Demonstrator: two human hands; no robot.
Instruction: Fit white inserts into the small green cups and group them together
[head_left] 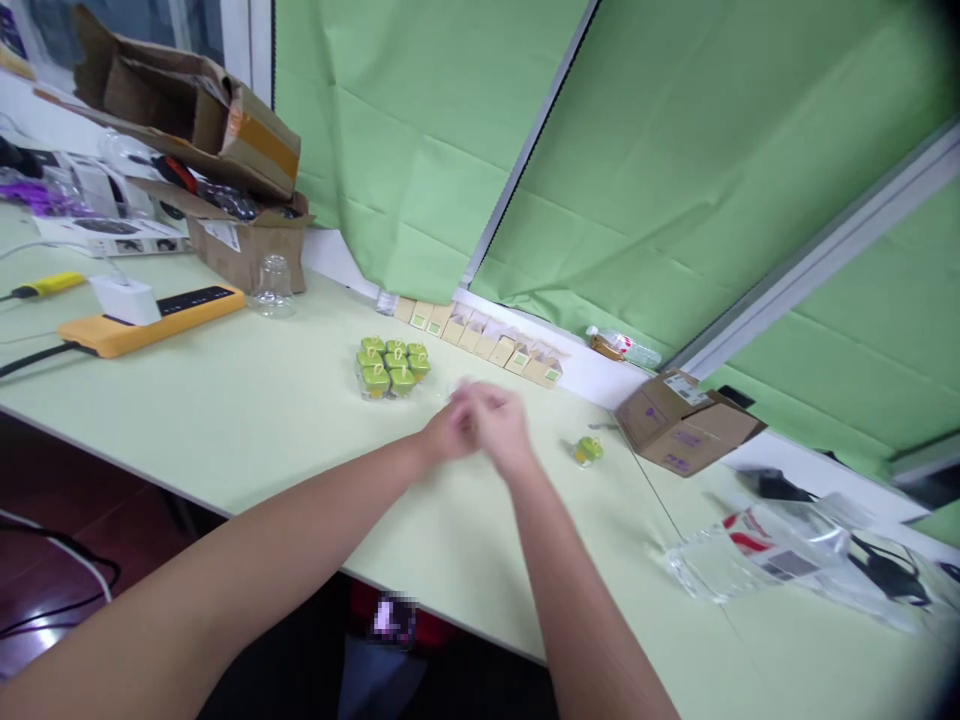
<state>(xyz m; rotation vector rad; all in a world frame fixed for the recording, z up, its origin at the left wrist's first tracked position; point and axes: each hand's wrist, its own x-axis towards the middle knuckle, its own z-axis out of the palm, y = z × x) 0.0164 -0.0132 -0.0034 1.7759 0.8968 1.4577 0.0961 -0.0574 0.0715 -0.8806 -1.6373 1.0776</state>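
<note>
My left hand (pixel 448 432) and my right hand (pixel 501 428) meet over the pale green table (pixel 247 400), fingers curled together and smeared by motion. Whether anything is between them I cannot make out. Just beyond the hands sits a cluster of several small green-capped items (pixel 391 366). One single green-capped item (pixel 588 450) lies to the right of my right hand. A row of several small beige boxes (pixel 480 338) lines the wall behind.
A small cardboard box (pixel 686 425) stands at the right. Clear plastic bags (pixel 780 560) and black cables lie at the far right. An orange power strip (pixel 150 318) with a white plug, a glass jar (pixel 274 285) and open cartons (pixel 187 110) fill the left.
</note>
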